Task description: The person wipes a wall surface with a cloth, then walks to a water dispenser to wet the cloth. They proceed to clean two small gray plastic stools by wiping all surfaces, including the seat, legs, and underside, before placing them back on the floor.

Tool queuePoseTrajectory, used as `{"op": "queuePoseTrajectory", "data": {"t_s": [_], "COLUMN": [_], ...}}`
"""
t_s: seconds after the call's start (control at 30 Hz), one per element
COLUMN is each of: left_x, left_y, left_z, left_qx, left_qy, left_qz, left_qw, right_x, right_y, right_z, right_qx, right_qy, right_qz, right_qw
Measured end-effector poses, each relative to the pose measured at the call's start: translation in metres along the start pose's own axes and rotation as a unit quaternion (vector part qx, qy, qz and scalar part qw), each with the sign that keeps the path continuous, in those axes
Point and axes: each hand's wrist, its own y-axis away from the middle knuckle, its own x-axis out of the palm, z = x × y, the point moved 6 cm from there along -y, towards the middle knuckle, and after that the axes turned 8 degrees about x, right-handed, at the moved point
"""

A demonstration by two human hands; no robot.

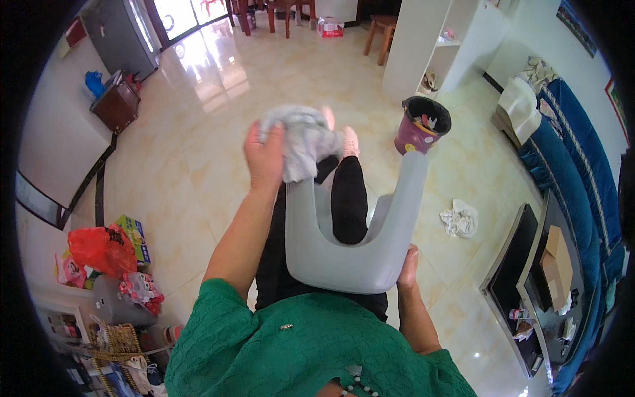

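Note:
A grey U-shaped plastic stool (342,265) rests across my lap, its two arms pointing away from me. My left hand (266,156) holds a crumpled whitish-grey cloth (302,136) at the end of the stool's left arm. The cloth is blurred and hangs over that end. On the opposite side, my right hand (408,268) grips the stool's lower right edge, with most of its fingers hidden behind the plastic. My black-trousered leg (349,208) shows through the stool's opening.
A purple bin (414,136) with a black liner stands beyond the stool's right arm. A crumpled white cloth (460,218) lies on the tiled floor. The low black table (526,278) and blue sofa (570,164) are at right; a red plastic bag (104,248) is at left.

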Motion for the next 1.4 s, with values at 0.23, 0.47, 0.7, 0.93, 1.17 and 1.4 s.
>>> {"op": "queuePoseTrajectory", "data": {"t_s": [0.23, 0.47, 0.7, 0.93, 1.17, 1.4], "left_x": [-0.013, 0.074, 0.093, 0.107, 0.143, 0.100], "left_y": [-0.054, 0.077, 0.164, 0.151, 0.137, 0.121], "left_z": [-0.028, 0.002, -0.039, -0.013, 0.006, 0.088], "left_qx": [-0.030, 0.141, 0.453, 0.330, 0.250, -0.214], "left_qy": [0.400, 0.008, -0.060, -0.103, -0.029, 0.061], "left_qz": [0.120, 0.478, 0.536, 0.564, 0.633, 0.331], "left_qw": [0.908, 0.867, 0.710, 0.750, 0.732, 0.917], "right_x": [-0.011, 0.014, 0.017, -0.044, -0.012, 0.035], "right_y": [-0.026, -0.069, -0.032, -0.055, -0.058, -0.062], "right_z": [-0.020, -0.034, -0.077, -0.054, 0.097, 0.109], "right_qx": [0.110, 0.175, 0.238, 0.197, -0.149, -0.197], "right_qy": [-0.383, -0.358, -0.275, 0.243, 0.023, 0.364], "right_qz": [-0.111, -0.073, -0.065, -0.130, -0.139, -0.050], "right_qw": [0.911, 0.914, 0.929, 0.941, 0.979, 0.909]}}
